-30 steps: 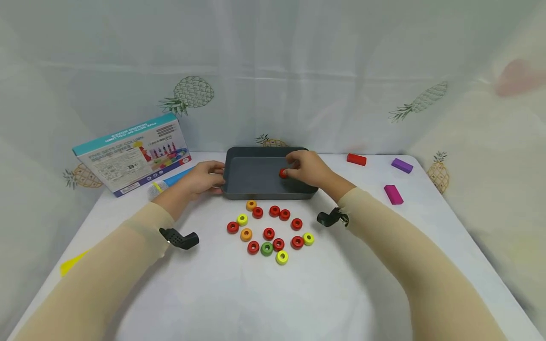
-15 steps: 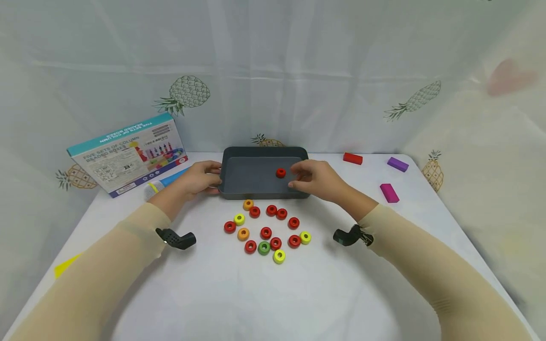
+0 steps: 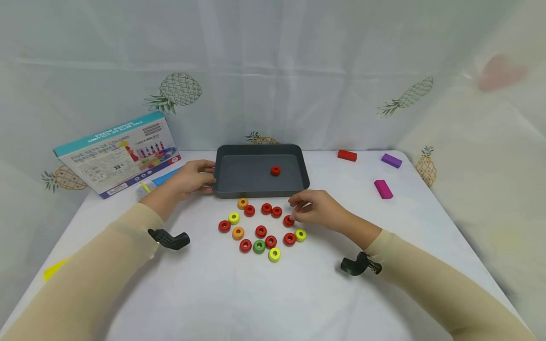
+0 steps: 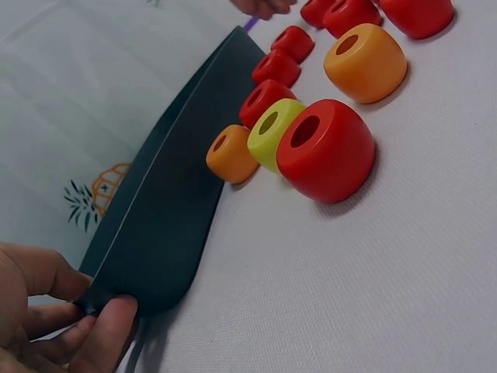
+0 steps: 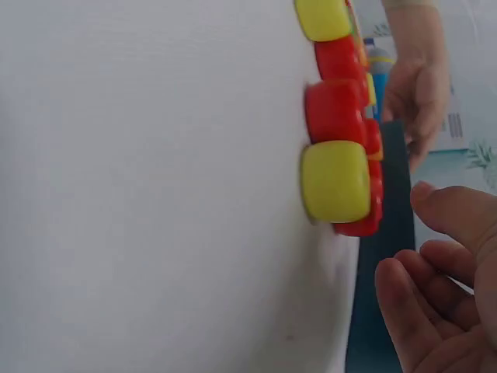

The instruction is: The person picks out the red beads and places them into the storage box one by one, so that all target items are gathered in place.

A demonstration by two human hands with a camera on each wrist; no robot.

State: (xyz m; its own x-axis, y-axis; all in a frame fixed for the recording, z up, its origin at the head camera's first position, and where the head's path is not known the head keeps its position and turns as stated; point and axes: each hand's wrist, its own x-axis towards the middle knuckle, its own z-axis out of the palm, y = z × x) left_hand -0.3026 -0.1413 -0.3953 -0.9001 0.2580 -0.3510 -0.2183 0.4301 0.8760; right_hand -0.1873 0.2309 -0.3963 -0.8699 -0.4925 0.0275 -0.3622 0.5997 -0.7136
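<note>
At the left end of the dark grey tray [image 3: 243, 175], my left hand [image 3: 193, 178] grips the wall; in the left wrist view its thumb and fingers [image 4: 112, 330] pinch the tray's corner. One red bead [image 3: 275, 171] lies inside the tray. My right hand [image 3: 317, 208] is in front of the tray's right corner, fingertips right at a red bead [image 3: 288, 221] on the table. The right wrist view shows a gap between its thumb [image 5: 450, 208] and fingers, with nothing held. Red, orange, yellow and green ring beads [image 3: 259, 246] lie scattered before the tray.
A printed cardboard box [image 3: 119, 154] leans at the back left, a blue thing with a grey end [image 3: 144, 189] before it. Red [image 3: 347, 155], purple [image 3: 391, 160] and magenta blocks [image 3: 384, 189] lie at the right. A yellow piece [image 3: 55, 269] shows beside the left sleeve.
My right hand has let go of the red bead inside the tray and moved out, toward me, to the beads on the table. The left hand stays at the tray.
</note>
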